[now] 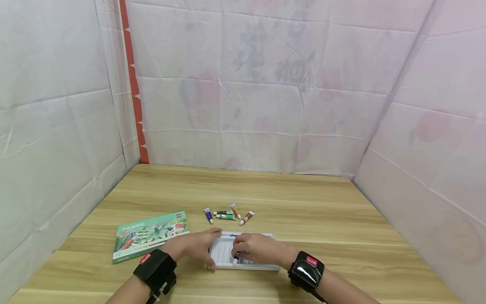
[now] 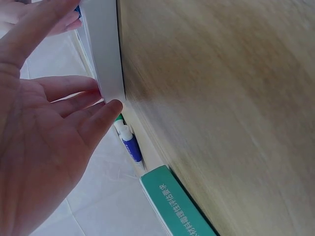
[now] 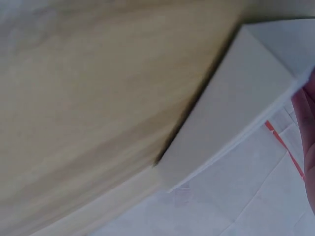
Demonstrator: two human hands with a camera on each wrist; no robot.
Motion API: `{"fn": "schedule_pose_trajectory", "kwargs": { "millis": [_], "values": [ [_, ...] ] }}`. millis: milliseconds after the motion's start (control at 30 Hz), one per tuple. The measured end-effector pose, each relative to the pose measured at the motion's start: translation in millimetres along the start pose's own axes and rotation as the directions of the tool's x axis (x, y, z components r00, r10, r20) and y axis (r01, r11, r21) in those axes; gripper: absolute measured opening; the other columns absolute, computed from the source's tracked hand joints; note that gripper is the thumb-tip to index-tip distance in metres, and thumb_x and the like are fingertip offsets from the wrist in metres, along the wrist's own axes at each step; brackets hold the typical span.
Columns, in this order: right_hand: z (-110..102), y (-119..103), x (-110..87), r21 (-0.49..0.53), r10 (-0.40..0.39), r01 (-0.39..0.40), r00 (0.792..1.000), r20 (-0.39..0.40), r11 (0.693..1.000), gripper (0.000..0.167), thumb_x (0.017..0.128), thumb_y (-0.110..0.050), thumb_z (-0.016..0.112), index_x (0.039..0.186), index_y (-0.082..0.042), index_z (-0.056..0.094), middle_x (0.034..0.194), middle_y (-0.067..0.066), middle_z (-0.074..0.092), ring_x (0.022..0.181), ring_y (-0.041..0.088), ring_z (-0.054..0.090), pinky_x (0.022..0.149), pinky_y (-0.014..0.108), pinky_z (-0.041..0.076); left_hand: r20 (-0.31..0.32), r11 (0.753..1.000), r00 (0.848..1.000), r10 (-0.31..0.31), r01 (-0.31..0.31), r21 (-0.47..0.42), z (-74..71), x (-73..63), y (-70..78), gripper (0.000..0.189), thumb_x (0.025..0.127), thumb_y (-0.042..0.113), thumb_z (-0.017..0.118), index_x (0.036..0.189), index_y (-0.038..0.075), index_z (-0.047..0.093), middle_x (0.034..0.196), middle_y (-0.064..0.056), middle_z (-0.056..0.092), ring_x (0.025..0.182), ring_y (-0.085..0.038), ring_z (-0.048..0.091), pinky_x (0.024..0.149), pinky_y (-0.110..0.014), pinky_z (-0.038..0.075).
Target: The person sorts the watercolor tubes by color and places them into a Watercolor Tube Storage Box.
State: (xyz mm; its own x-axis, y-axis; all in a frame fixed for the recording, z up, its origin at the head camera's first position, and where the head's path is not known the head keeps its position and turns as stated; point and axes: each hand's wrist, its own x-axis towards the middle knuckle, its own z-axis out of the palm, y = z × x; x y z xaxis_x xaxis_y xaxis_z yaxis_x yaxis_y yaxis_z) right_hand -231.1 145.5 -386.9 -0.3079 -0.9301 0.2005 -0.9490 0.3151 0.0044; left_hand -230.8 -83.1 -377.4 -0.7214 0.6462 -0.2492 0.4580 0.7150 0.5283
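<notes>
My right hand (image 1: 255,248) pinches a dark paint tube (image 1: 236,257) with a white end, over a white ridged tray (image 1: 222,253). At the tray's left end lies my left hand (image 1: 199,248), thumb near the front corner and fingers toward the back corner. In the left wrist view its fairly straight fingers (image 2: 74,93) touch the tray's end wall (image 2: 106,54). The right wrist view shows mostly the tray's outer wall (image 3: 231,108); only a strip of the right hand appears, and the tube is hidden there.
Behind the tray lie several loose paint tubes: blue (image 1: 208,215), black (image 1: 220,213), green (image 1: 225,217), ochre (image 1: 236,210) and brown (image 1: 247,218). A flat green paint box (image 1: 149,236) lies left of the tray. White sheeting (image 1: 247,105) walls in the wooden table (image 1: 322,211).
</notes>
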Motion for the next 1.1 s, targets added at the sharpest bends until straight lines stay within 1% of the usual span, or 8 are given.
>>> {"fn": "schedule_pose_trajectory", "kwargs": {
  "millis": [67,167,267,400,500,633,900,1100],
  "values": [
    [-1,1,-1.1,0.029,-0.001,0.001,1.0,0.015,1.0,0.015,0.083,-0.006,0.067,0.096,-0.014,0.069,0.099,-0.003,0.061,0.094,0.001,0.055,0.081,0.009,0.042,0.0,1.0,1.0,0.002,-0.002,0.006,0.0,-0.1,-0.2,0.091,0.07,0.027,0.08,0.139,-0.004,0.031,0.144,-0.014,0.026,0.13,-0.03,0.029,0.104,-0.041,0.029],
    [-6,3,-4.3,0.087,0.022,-0.026,0.999,0.043,0.996,0.016,0.085,-0.005,0.063,0.097,-0.013,0.07,0.103,-0.001,0.062,0.097,0.002,0.055,0.082,0.01,0.042,0.0,1.0,1.0,0.008,-0.008,0.012,0.7,0.4,-0.4,0.09,0.07,0.027,0.08,0.139,-0.005,0.031,0.144,-0.015,0.027,0.13,-0.03,0.029,0.104,-0.04,0.029],
    [-10,6,-8.3,0.127,0.046,-0.054,0.997,0.067,0.99,0.014,0.088,-0.01,0.061,0.099,-0.012,0.07,0.107,0.0,0.062,0.101,0.005,0.055,0.084,0.012,0.041,0.002,1.0,1.0,0.004,-0.004,0.012,0.9,0.8,-0.6,0.09,0.07,0.027,0.08,0.139,-0.005,0.031,0.144,-0.015,0.026,0.13,-0.03,0.029,0.104,-0.04,0.029],
    [-9,8,-10.7,0.151,0.047,-0.055,0.997,0.056,0.987,0.016,0.088,-0.017,0.062,0.1,-0.011,0.07,0.109,0.002,0.061,0.102,0.006,0.055,0.087,0.012,0.04,0.003,1.0,1.0,-0.006,0.006,0.004,0.6,0.4,-0.4,0.092,0.069,0.028,0.08,0.139,-0.004,0.031,0.145,-0.014,0.025,0.13,-0.031,0.028,0.104,-0.041,0.028],
    [-6,7,-10.8,0.136,0.039,-0.043,0.999,0.031,0.99,0.015,0.087,-0.017,0.064,0.099,-0.011,0.071,0.107,0.002,0.062,0.102,0.007,0.055,0.087,0.012,0.04,0.002,1.0,1.0,-0.007,0.007,0.003,0.4,0.4,-0.5,0.093,0.068,0.028,0.08,0.139,-0.004,0.03,0.145,-0.015,0.025,0.13,-0.031,0.028,0.104,-0.041,0.027],
    [-6,5,-9.2,0.097,0.045,-0.046,0.999,0.02,0.994,0.014,0.086,-0.018,0.065,0.097,-0.011,0.071,0.106,0.001,0.062,0.1,0.006,0.054,0.085,0.011,0.041,0.001,1.0,1.0,-0.009,0.009,0.005,-0.1,0.2,-0.7,0.092,0.068,0.027,0.08,0.139,-0.005,0.031,0.145,-0.015,0.025,0.13,-0.031,0.028,0.104,-0.042,0.027],
    [-9,-1,-4.6,0.039,0.111,-0.114,0.991,0.069,0.993,0.015,0.086,-0.022,0.064,0.098,-0.014,0.071,0.107,-0.002,0.061,0.097,0.005,0.052,0.081,0.009,0.041,0.005,1.0,1.0,-0.022,0.022,-0.004,0.0,0.8,-0.9,0.091,0.069,0.028,0.08,0.139,-0.003,0.032,0.145,-0.014,0.026,0.13,-0.031,0.028,0.104,-0.042,0.028],
    [-11,-2,-1.9,0.002,0.121,-0.122,0.988,0.1,0.993,0.015,0.086,-0.022,0.065,0.097,-0.016,0.071,0.106,-0.003,0.062,0.096,0.005,0.053,0.08,0.011,0.042,0.005,1.0,1.0,-0.014,0.014,-0.008,0.2,1.0,0.6,0.091,0.068,0.027,0.08,0.139,-0.004,0.031,0.145,-0.015,0.025,0.13,-0.031,0.028,0.104,-0.042,0.027]
  ]
}}
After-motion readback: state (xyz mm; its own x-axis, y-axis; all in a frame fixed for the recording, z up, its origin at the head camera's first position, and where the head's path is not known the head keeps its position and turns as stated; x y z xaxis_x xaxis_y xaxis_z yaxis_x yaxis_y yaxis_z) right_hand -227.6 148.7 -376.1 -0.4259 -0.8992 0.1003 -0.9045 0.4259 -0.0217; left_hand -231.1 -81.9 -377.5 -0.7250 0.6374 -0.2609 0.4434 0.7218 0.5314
